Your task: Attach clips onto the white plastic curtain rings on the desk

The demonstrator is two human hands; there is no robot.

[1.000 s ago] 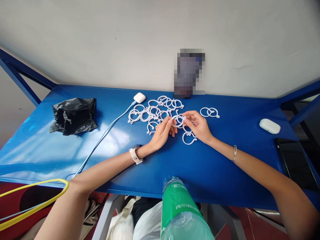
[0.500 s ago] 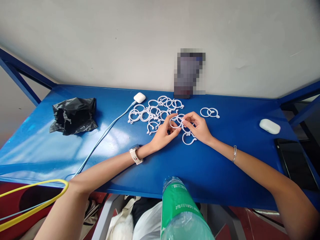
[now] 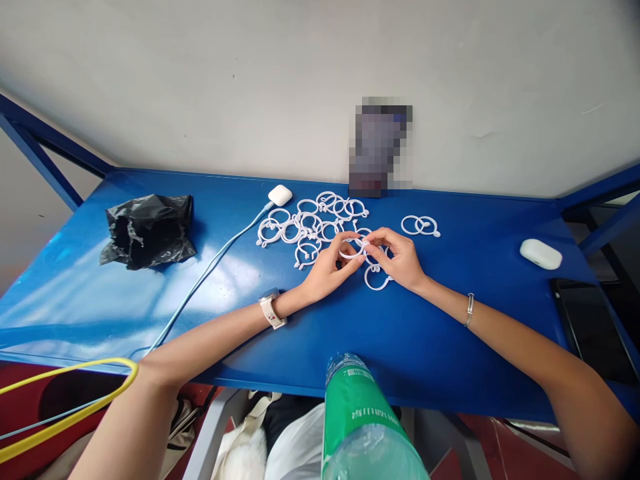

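Between my two hands is a white plastic curtain ring (image 3: 350, 256). My left hand (image 3: 327, 267) is closed on its left and lower side, thumb and fingers at the rim. At its right edge, by the small clasp, the fingertips of my right hand (image 3: 397, 257) pinch it. One more white ring (image 3: 377, 279) lies on the table just below my right hand, partly covered. Behind and left of my hands spreads a loose pile of similar white rings (image 3: 310, 223). Two joined or overlapping rings (image 3: 420, 226) lie apart to the right.
On the blue table (image 3: 425, 353) are a black plastic bag (image 3: 147, 230), a white charger (image 3: 280, 195) with a pale cable, a white earphone case (image 3: 541, 254) and a black phone (image 3: 593, 327). A green-labelled bottle (image 3: 363, 407) stands at the near edge. A blurred device leans on the wall.
The held ring has tilted flatter between my hands, and my fingertips have come slightly closer together at its right edge. The other things stay in place.
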